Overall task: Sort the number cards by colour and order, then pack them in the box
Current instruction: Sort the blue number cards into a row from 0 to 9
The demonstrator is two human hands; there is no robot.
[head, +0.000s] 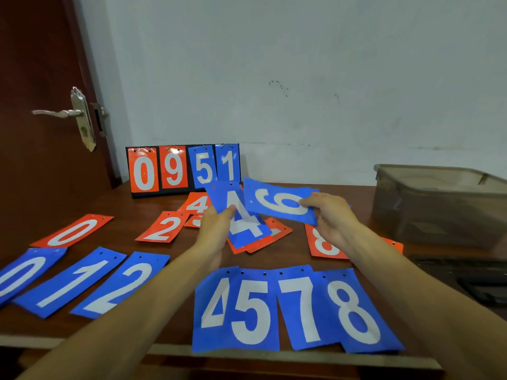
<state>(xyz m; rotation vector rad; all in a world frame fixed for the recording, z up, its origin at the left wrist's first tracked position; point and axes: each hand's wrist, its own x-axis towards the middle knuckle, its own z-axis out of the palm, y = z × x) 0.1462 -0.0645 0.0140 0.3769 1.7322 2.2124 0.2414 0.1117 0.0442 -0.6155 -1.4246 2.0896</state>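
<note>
My left hand (216,229) pinches a blue 4 card (241,215) above the table's middle. My right hand (329,215) holds a blue 6 card (277,201) just to the right, its edge overlapping the 4. Along the near edge lie blue cards 0 (24,272), 1 (71,281) and 2 (123,286) on the left, and blue 4, 5, 7, 8 (296,308) overlapping in a row on the right. Red cards 0 (72,231), 2 (164,227), 4 (196,204) and 8 (323,242) are scattered behind, others partly hidden under my hands.
A flip scoreboard (182,170) showing 0 9 5 1 stands at the back against the wall. A translucent grey plastic box (439,204) sits at the right, with a dark lid-like object (472,278) in front of it. A brown door (41,105) is at left.
</note>
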